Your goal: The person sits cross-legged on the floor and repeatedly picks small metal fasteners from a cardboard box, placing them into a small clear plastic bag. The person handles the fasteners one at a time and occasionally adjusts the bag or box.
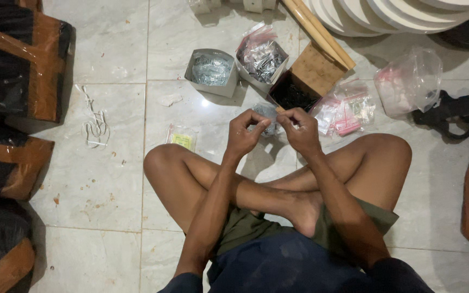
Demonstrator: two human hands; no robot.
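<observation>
From the head camera, the person sat cross-legged on the tiled floor [109, 179], and both hands met just above the knees. The left hand [243, 133] and right hand [300, 130] together pinched a small clear plastic bag [267, 116] between them, each grip pressed together on the bag's upper edge, fingers curled in. What the bag held could not be made out; it looked like small hardware. Judged from its look, the bag was light, thin, soft and slippery, prone to crumple or tear, so it was best held by its top edge or seal rather than its sagging body. Just beyond the bag stood a grey open box of silvery screws [211, 70], and beside that a second box with a bag of dark screws [260, 57]. To the right of the bag lay a black-lined cardboard box [302, 87], then a heap of small zip bags [346, 111] and a large clear bag [408, 81]. Left of the bag lay a small yellow packet [182, 138] and, farther off, a white cord [96, 127].
</observation>
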